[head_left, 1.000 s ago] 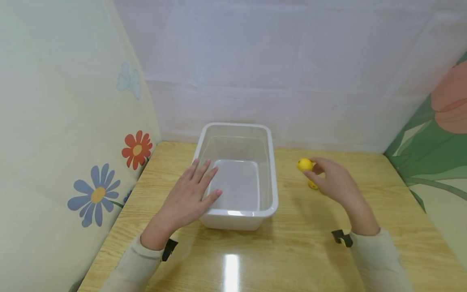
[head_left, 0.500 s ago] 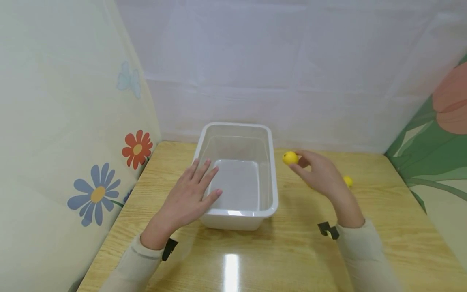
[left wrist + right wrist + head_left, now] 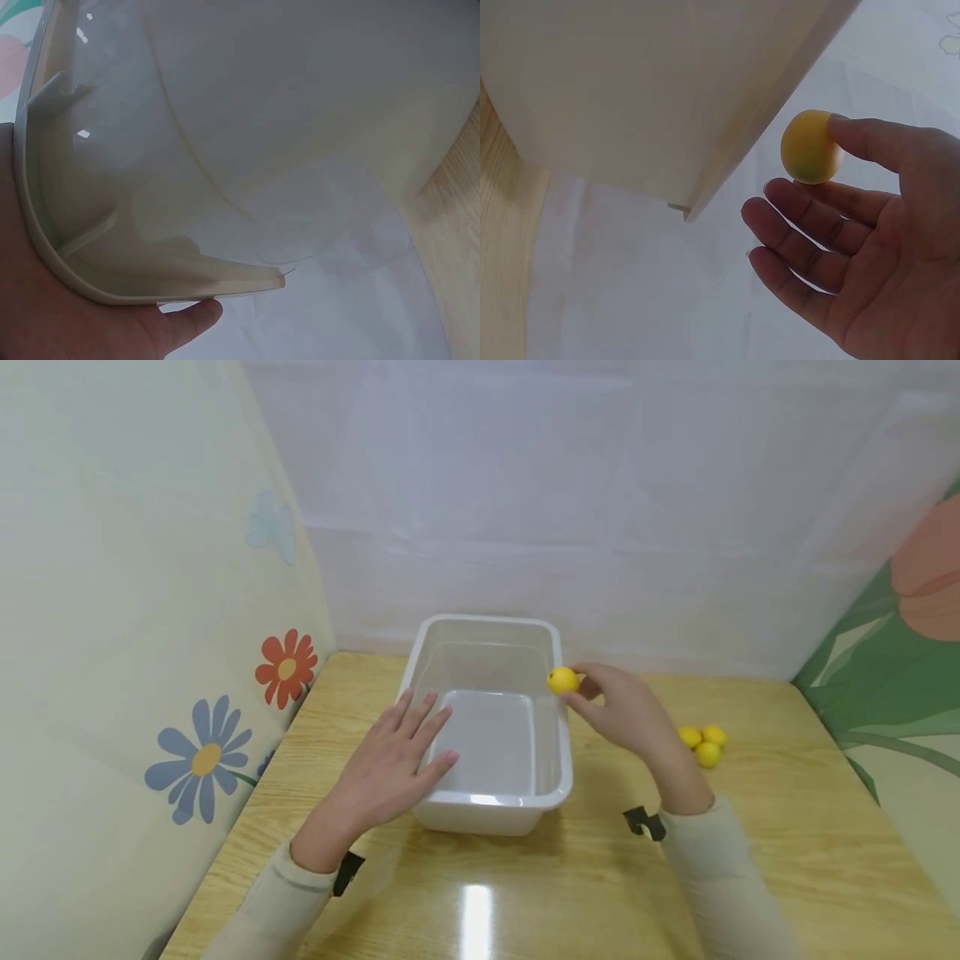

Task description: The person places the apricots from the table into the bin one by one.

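Note:
Between thumb and fingers my right hand point(image 3: 626, 706) pinches a small yellow lemon point(image 3: 563, 680) at the right rim of a white plastic tub point(image 3: 486, 799). In the right wrist view the lemon point(image 3: 810, 148) shows a greenish patch and sits beside the tub's outer wall point(image 3: 630, 90). My left hand point(image 3: 386, 764) lies with fingers spread on the tub's left front rim. From below, the left wrist view shows this hand point(image 3: 82, 322) against the rim's corner. Three more lemons point(image 3: 707, 754) lie clustered on the table, to the right of my right forearm.
The tub stands on a wooden table point(image 3: 615, 893). A white cloth backdrop point(image 3: 480, 485) hangs behind it. Flower-printed panels flank the table, one on the left point(image 3: 187, 568) and one on the right point(image 3: 930, 693).
My right hand has carried the lemon leftward from the table's right side to the tub's right rim. The other lemons have come into view behind it. My left hand has stayed put.

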Available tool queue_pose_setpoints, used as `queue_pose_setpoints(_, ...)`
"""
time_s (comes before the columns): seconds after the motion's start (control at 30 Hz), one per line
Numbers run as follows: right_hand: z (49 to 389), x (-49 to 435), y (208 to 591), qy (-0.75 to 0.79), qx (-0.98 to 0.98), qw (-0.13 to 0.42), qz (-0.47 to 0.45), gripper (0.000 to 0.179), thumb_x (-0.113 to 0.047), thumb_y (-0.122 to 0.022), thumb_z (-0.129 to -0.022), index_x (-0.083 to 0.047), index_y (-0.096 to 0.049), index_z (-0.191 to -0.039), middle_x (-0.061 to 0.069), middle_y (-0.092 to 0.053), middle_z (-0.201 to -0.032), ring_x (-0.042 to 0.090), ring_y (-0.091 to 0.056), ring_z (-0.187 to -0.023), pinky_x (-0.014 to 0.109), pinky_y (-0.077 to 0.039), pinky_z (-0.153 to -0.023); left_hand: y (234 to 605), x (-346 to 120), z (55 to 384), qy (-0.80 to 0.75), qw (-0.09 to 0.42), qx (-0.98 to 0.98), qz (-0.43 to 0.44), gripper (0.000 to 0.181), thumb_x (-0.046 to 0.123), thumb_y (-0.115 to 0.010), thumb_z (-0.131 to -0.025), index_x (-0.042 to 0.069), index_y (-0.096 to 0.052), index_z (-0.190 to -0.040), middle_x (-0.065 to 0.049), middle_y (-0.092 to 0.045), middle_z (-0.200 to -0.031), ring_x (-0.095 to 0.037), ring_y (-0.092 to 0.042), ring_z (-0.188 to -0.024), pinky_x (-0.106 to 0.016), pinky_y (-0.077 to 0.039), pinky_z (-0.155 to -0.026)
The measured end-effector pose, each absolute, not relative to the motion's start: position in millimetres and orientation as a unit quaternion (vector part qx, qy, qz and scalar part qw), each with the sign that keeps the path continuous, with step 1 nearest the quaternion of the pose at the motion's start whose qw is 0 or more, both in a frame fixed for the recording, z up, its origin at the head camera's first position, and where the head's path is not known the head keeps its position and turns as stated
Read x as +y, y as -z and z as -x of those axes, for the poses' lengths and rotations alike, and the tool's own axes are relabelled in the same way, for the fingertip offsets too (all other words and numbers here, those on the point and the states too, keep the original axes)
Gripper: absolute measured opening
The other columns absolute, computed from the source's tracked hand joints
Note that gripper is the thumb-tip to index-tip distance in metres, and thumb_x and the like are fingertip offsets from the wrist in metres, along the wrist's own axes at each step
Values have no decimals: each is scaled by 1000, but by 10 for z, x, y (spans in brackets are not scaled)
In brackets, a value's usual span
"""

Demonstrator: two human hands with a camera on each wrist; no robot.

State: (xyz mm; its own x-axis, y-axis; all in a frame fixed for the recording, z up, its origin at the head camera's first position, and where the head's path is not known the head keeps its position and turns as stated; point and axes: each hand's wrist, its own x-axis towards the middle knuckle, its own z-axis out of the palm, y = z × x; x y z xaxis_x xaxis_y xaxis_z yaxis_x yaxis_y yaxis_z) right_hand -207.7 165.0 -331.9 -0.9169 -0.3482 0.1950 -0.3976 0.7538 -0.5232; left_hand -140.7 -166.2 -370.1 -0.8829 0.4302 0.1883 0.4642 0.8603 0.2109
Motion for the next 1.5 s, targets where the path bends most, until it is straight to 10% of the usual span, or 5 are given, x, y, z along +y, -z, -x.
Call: queue_pose_setpoints(1.5, 2232, 1559, 3260, -269, -944, 30, -188, 54, -37, -63, -100, -7, -54, -144, 11, -71, -107, 30, -66, -100, 50, -55, -89, 3703, -1674, 1417, 111, 58, -962, 241, 69, 53, -42, -104, 13, -33, -159, -10, -18, -169, -39, -8, -156, -54, -9, -125)
